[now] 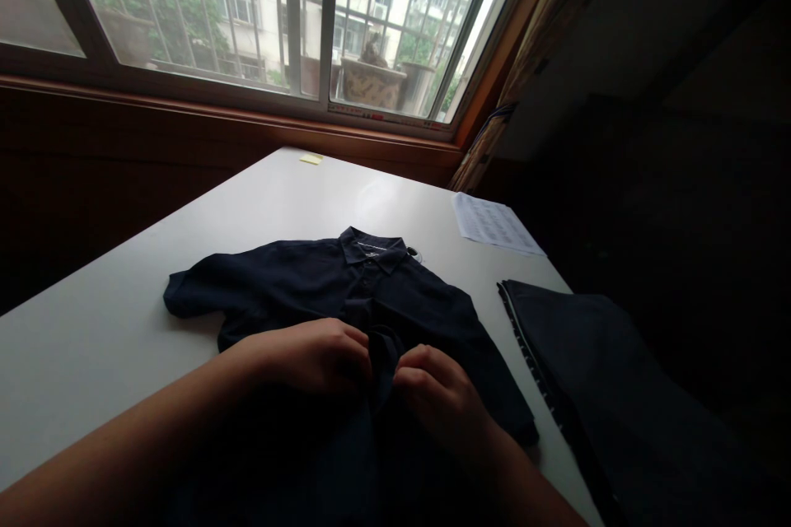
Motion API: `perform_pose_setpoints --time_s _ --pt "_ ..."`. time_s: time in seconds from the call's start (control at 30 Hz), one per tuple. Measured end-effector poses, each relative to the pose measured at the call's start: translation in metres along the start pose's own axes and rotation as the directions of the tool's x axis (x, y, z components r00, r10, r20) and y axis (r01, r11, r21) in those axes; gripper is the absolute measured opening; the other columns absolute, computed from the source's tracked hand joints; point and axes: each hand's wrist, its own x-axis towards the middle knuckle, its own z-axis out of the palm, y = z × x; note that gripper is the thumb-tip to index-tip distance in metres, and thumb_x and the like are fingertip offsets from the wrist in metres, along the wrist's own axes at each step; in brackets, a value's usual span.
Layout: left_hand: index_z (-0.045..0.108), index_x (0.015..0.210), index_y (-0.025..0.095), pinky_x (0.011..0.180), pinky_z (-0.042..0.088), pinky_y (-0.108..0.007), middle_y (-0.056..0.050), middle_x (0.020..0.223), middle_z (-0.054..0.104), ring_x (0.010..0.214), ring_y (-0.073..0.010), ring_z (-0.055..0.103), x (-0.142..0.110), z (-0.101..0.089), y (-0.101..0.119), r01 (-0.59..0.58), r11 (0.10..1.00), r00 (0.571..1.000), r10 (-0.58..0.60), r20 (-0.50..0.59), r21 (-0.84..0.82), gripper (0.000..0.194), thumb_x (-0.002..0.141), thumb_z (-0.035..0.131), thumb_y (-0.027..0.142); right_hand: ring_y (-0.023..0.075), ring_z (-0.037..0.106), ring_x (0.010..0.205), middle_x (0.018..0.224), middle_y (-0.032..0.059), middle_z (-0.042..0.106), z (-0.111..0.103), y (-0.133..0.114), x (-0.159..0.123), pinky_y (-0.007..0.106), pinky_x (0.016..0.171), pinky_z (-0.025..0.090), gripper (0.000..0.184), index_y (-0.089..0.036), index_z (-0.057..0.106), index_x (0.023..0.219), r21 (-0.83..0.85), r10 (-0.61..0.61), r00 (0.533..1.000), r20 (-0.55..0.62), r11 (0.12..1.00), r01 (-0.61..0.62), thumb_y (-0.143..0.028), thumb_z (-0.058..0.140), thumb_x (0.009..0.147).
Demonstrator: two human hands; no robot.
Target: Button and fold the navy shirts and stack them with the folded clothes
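Observation:
A dark navy polo shirt [321, 284] lies front-up on the white table [111, 321], collar toward the window and sleeves spread. My left hand [315, 356] rests on the shirt's middle with its fingers curled, pinching the fabric. My right hand [438, 395] is just beside it, also curled and pinching the same fold of cloth at the placket. A small ridge of fabric stands up between the two hands. The lower part of the shirt is hidden under my forearms.
A folded dark garment with a white-dotted edge [593, 362] lies at the table's right edge. A printed sheet of paper [494, 224] sits at the far right corner, a yellow sticky note [311, 158] near the far edge. Behind are a barred window and a curtain [525, 58].

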Motion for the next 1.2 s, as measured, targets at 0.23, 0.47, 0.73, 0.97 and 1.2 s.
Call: perform_pose_setpoints --time_s 0.23,0.47,0.73,0.97,1.2 --pt "0.070 0.093 0.021 0.067 0.049 -0.019 -0.003 0.094 0.068 0.077 -0.0112 0.066 0.002 0.002 0.004 -0.053 0.991 0.987 0.071 -0.145 0.124 0.014 0.087 0.064 0.009 0.0144 0.059 0.069 0.080 0.0018 0.063 -0.001 0.004 -0.002 0.026 0.060 0.049 0.014 -0.024 0.067 0.089 0.049 0.066 0.997 -0.033 0.997 -0.065 -0.016 0.057 0.095" --pt "0.068 0.100 0.023 0.064 0.045 -0.024 -0.003 0.092 0.069 0.071 -0.0108 0.063 -0.001 0.004 0.008 -0.124 0.895 0.941 0.243 -0.234 0.429 0.013 0.095 0.057 0.019 0.0163 0.064 0.078 0.088 0.0029 0.064 -0.002 0.005 -0.003 0.028 0.068 0.055 0.016 -0.025 0.064 0.090 0.141 0.058 0.986 -0.153 0.989 -0.037 -0.009 0.062 0.091" --pt "0.066 0.108 0.023 0.064 0.045 -0.026 -0.004 0.097 0.072 0.073 -0.0119 0.066 -0.003 0.007 0.005 -0.165 0.838 0.913 0.329 -0.242 0.520 0.014 0.097 0.056 0.021 0.0175 0.068 0.086 0.098 0.0043 0.067 -0.003 0.008 -0.001 0.030 0.075 0.059 0.014 -0.025 0.065 0.094 0.118 0.036 0.991 -0.131 0.993 -0.021 -0.013 0.070 0.089" --pt "0.065 0.102 0.023 0.061 0.045 -0.025 -0.002 0.091 0.070 0.070 -0.0105 0.064 0.000 0.006 0.005 -0.155 0.837 0.934 0.297 -0.198 0.524 0.012 0.097 0.055 0.021 0.0195 0.066 0.090 0.100 0.0055 0.063 0.000 0.011 -0.001 0.032 0.078 0.059 0.018 -0.024 0.067 0.102 0.075 0.053 0.988 -0.143 0.996 -0.043 -0.016 0.073 0.087" --pt "0.065 0.100 0.022 0.059 0.043 -0.027 -0.001 0.089 0.069 0.069 -0.0112 0.063 0.001 0.007 0.005 -0.163 0.840 0.930 0.306 -0.204 0.518 0.011 0.096 0.055 0.019 0.0170 0.064 0.083 0.095 0.0048 0.061 -0.001 0.014 -0.002 0.030 0.072 0.056 0.018 -0.023 0.068 0.100 0.020 0.024 0.992 -0.122 1.000 -0.022 -0.008 0.067 0.089"
